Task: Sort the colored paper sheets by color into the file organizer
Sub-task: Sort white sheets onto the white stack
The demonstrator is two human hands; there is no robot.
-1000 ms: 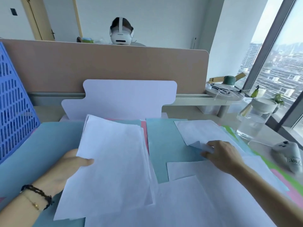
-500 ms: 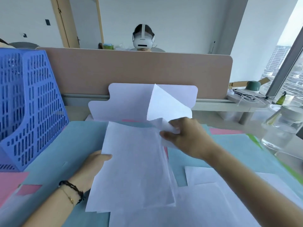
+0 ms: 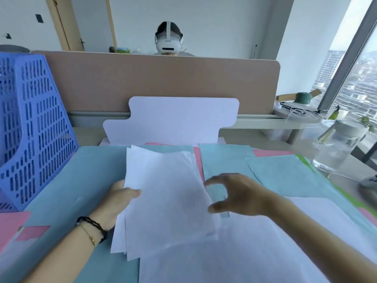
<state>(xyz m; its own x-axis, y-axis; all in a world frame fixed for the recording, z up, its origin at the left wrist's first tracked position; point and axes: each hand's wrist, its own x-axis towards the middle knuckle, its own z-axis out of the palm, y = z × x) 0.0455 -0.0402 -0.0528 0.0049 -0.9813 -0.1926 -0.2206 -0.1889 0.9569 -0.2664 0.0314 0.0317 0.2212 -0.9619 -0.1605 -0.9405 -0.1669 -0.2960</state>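
Note:
My left hand (image 3: 117,201) grips the left edge of a stack of white sheets (image 3: 167,197), thumb on top, holding it just above the desk. My right hand (image 3: 234,194) hovers at the stack's right edge with fingers spread and curved, holding nothing. A blue perforated file organizer (image 3: 34,123) stands at the far left. Teal sheets (image 3: 281,174) and pink sheets (image 3: 12,223) lie spread over the desk, with more white sheets (image 3: 255,252) in front. A strip of green paper (image 3: 346,197) shows at the right.
A white cut-out board (image 3: 179,121) leans against the tan desk divider (image 3: 163,82). A glass water jar (image 3: 338,146) and a grey controller (image 3: 369,182) sit at the right. A person wearing a white headset (image 3: 168,40) sits behind the divider.
My right hand carried a white sheet from the right, laid it on the stack in my left hand, and let go. The view has turned left, showing more of the organizer.

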